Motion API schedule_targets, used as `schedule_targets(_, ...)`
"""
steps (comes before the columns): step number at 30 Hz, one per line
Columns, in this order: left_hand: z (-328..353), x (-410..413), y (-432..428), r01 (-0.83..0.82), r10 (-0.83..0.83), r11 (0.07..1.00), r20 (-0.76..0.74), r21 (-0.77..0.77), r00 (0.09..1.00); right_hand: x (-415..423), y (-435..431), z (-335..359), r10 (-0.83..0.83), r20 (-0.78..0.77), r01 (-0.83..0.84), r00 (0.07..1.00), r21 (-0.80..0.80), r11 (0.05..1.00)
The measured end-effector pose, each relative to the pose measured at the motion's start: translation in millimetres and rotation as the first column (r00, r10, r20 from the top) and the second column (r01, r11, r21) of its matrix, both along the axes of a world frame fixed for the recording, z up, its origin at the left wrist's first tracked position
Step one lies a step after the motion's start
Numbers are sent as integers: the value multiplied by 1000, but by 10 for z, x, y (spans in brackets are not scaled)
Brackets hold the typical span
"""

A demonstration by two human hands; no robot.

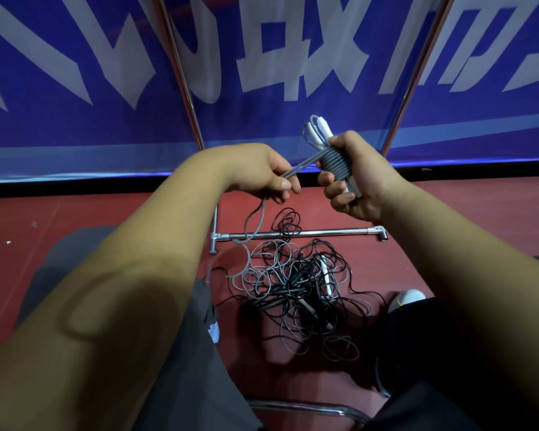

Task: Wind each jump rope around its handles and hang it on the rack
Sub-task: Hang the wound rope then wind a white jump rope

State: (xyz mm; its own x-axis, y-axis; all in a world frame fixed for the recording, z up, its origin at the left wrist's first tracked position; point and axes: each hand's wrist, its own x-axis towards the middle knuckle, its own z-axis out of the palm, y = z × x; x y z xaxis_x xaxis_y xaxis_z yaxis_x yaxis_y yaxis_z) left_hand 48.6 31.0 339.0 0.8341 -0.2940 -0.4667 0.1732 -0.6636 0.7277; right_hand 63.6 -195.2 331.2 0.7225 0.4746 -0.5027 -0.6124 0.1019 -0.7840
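Left hand [262, 172] and right hand [357, 185], fingers curled.

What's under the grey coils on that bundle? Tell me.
The white handles stick out above the grey coils and below, gripped by the right hand. Their wrapped middle is hidden.

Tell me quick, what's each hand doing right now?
The left hand is closed, pinching the grey rope.
The right hand is closed, gripping the handles with the rope coiled round them.
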Motion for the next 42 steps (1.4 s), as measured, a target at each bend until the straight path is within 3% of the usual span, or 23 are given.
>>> schedule_targets(5,-26,-10,-33,-17,20,999,-49,47,999,-2,9,-11,17,-1,-17,1000,19,1000)
schedule_targets(9,-37,5,-37,-37,37,996,-1,78,999,9,-10,4,67,-41,-64,997,58,996)
schedule_targets(12,14,3,-59,-26,-10,971,152,236,988,-35,-24,32,280,-86,-274,956,76,959)
schedule_targets(14,76,-8,-44,-30,-49,951,245,309,968,-94,-32,24,466,-96,-459,880,86,884)
schedule_targets(18,234,-86,-43,26,-47,993,189,116,981,-176,-45,-37,682,-134,-671,719,119,731)
schedule_targets(22,299,-118,-95,1,6,999,193,-38,981,-167,-36,-107,724,-171,-723,668,80,686)
schedule_targets(28,415,-146,-114,-39,53,998,331,-49,942,-114,-37,-150,629,-168,-646,759,-76,759)
schedule_targets(33,384,-91,-76,-96,62,993,371,73,927,-8,-27,-246,378,-110,-393,919,-207,896)
schedule_targets(37,269,-50,-20,-22,-60,951,254,307,965,21,28,-354,125,16,-119,992,-199,973)
schedule_targets(42,71,-24,-25,-37,-46,889,169,456,984,-19,112,-391,109,85,-99,990,-116,988)
